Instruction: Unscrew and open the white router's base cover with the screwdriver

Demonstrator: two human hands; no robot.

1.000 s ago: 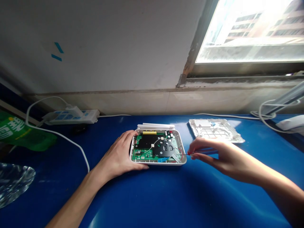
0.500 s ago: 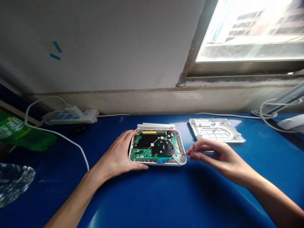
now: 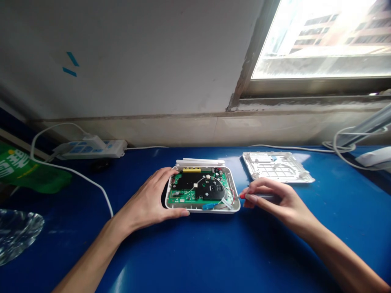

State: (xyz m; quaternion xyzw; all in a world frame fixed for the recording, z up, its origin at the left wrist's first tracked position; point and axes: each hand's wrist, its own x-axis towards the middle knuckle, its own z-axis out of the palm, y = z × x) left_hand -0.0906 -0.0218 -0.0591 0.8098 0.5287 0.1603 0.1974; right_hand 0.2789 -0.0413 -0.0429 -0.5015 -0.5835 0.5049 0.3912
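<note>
Large white printed characters and a thin yellow line of print stand on the glossy green plastic bag [image 3: 18,169], but its folds and the angle leave them unreadable. Markings on the green circuit board [image 3: 180,198], inside the white plastic casing [image 3: 198,210], are too small to read.
</note>
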